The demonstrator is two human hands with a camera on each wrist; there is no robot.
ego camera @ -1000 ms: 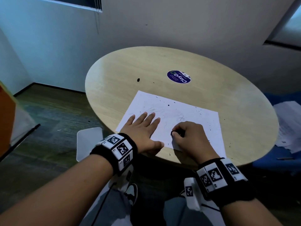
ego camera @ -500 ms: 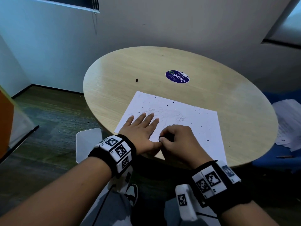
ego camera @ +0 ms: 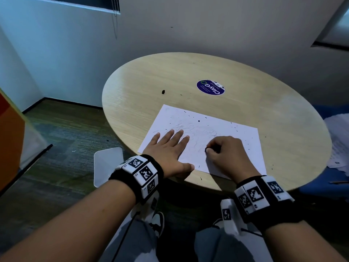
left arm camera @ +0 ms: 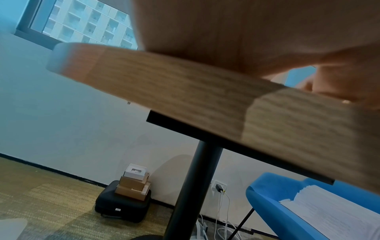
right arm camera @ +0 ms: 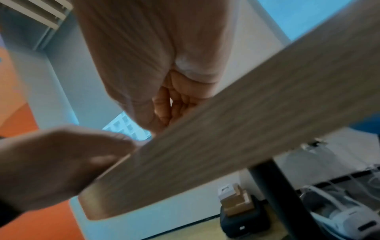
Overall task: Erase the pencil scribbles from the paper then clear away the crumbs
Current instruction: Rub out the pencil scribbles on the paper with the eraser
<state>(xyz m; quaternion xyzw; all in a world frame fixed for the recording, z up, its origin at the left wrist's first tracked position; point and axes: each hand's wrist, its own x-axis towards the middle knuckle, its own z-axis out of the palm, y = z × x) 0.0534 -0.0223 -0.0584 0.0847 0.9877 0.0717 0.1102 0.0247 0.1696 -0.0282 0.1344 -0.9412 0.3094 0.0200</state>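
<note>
A white sheet of paper (ego camera: 222, 133) lies on the round wooden table (ego camera: 188, 76), near its front edge. Faint pencil scribbles (ego camera: 196, 129) cross the sheet's middle, and dark eraser crumbs (ego camera: 198, 121) are scattered over it. My left hand (ego camera: 170, 148) lies flat on the paper's left corner, fingers straight and spread, holding it down. My right hand (ego camera: 224, 154) is curled and pinches a small dark eraser (ego camera: 207, 148) against the paper. Both wrist views look from below the table edge (left arm camera: 185, 97), where the eraser is hidden.
A round blue sticker (ego camera: 210, 87) and a dark speck (ego camera: 163, 91) sit on the far table. A blue chair with stacked papers (ego camera: 338, 144) stands right. A white object (ego camera: 108, 165) lies on the floor left. Boxes on a black case (left arm camera: 131, 186) stand by the wall.
My right hand slid left toward the left thumb, then back right and slightly farther up the sheet, rubbing with the eraser. The left hand stayed flat on the paper.
</note>
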